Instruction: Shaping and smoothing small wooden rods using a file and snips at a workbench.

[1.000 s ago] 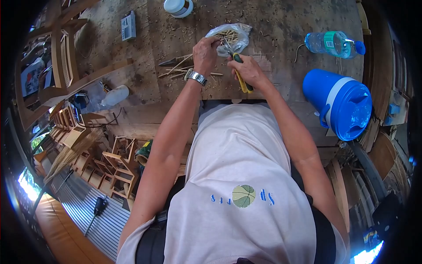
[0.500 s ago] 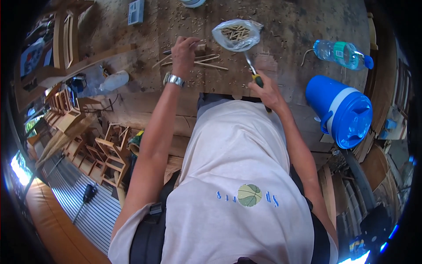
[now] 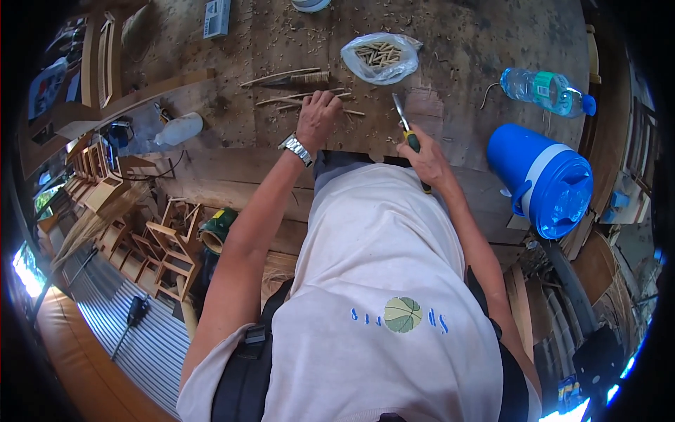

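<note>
My left hand point(image 3: 320, 116), with a metal watch on its wrist, is palm down over several thin wooden sticks point(image 3: 281, 98) on the bench. Its fingers curl onto them and seem to pinch one, though the fingertips are partly hidden. Just beyond lies a knife with a wrapped handle point(image 3: 314, 79), and another stick point(image 3: 281, 74) lies alongside it. My right hand point(image 3: 427, 158) is wrapped around the green and yellow handle of a chisel point(image 3: 407, 129), its silver blade pointing away from me. Past the blade sits a clear plastic bag point(image 3: 360, 67) filled with short wooden pegs point(image 3: 380, 53).
A blue water jug point(image 3: 517, 151) and a clear plastic bottle point(image 3: 552, 90) are at the right of the bench point(image 3: 464, 42). A white bottle point(image 3: 183, 129) lies at left, near wooden frames point(image 3: 105, 60). A small grey box point(image 3: 216, 17) sits at the far left. Wood chips litter the bench.
My left hand has moved from beside the knife's handle, rightward and nearer me, onto the sticks. One stick now lies beyond the knife. The chisel's tip has drawn slightly away from the bag.
</note>
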The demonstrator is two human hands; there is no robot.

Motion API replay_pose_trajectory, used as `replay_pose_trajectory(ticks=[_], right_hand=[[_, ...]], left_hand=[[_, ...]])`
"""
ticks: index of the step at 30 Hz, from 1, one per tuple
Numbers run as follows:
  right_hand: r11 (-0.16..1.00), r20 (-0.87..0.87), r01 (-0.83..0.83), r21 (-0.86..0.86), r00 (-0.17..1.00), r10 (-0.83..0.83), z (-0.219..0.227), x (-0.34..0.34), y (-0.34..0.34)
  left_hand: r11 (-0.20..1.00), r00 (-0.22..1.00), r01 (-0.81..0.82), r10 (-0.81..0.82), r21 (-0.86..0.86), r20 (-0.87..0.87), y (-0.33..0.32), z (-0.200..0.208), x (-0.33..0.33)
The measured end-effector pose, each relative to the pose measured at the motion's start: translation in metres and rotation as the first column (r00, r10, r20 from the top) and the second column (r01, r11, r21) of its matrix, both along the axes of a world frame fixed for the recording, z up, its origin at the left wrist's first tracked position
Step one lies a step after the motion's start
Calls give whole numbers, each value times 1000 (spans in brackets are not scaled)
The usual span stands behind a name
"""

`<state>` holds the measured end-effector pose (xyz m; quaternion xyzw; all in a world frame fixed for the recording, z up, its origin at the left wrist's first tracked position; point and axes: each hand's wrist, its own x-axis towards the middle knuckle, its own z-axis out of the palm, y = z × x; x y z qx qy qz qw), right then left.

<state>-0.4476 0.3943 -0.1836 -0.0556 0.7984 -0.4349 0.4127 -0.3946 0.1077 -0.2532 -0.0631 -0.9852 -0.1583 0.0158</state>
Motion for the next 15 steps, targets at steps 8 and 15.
replay_pose_trajectory(ticks=[8, 15], right_hand=[[994, 47, 26, -102, 999, -22, 18, -11, -14], [998, 73, 32, -58, 997, -28, 3, -47, -47]], left_hand=[[857, 972, -221, 231, 465, 38, 22, 66, -46], [828, 941, -334, 263, 450, 215, 26, 50, -91]])
